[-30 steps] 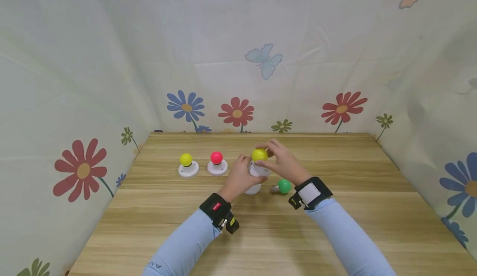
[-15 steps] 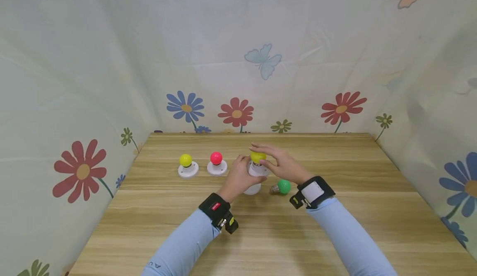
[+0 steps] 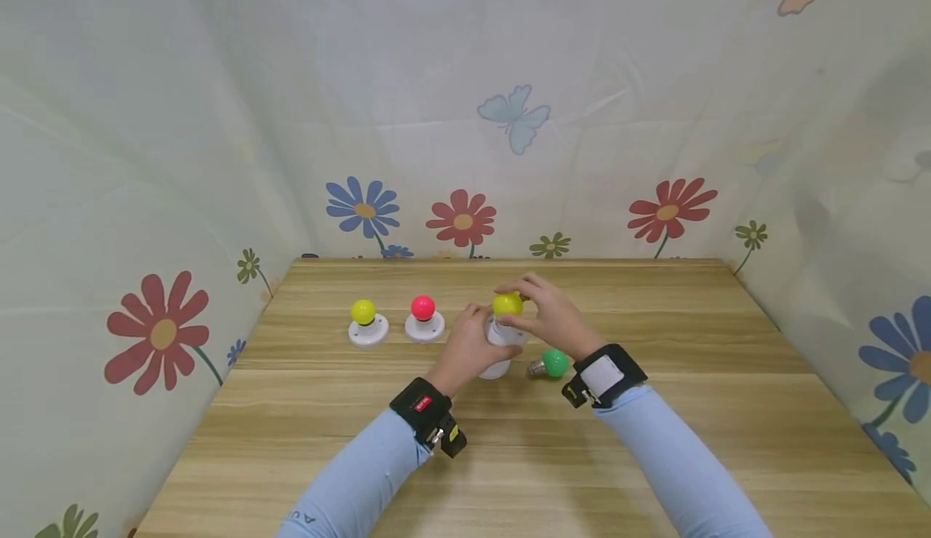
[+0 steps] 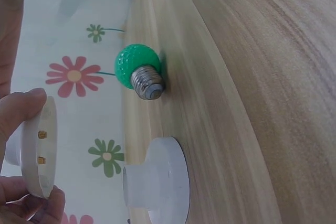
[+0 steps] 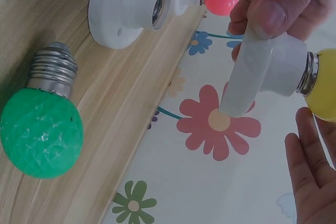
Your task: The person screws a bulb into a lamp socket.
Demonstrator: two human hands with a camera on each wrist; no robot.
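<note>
My left hand (image 3: 471, 348) grips a white round lamp holder (image 5: 247, 77) by its flat base, off the table. Two brass terminals show on the underside of that base in the left wrist view. A yellow bulb (image 3: 507, 304) stands in the holder's mouth, some of its metal screw thread (image 5: 311, 73) still showing. My right hand (image 3: 558, 320) has its thumb and fingers on either side of the yellow globe. Below the hands, a second white lamp holder (image 4: 170, 179) sits on the table, its socket bare. Beside it lies a green bulb (image 3: 556, 363) on its side.
To the left on the wooden table (image 3: 320, 441) stand two white holders, one with a yellow bulb (image 3: 363, 312) and one with a red bulb (image 3: 423, 308). A flower-printed curtain (image 3: 582, 174) hangs behind and along both sides.
Half a second ago my right hand's fingers lay further left across the yellow bulb; now they have come back right, round its sides. My left hand and the holder stay nearly still.
</note>
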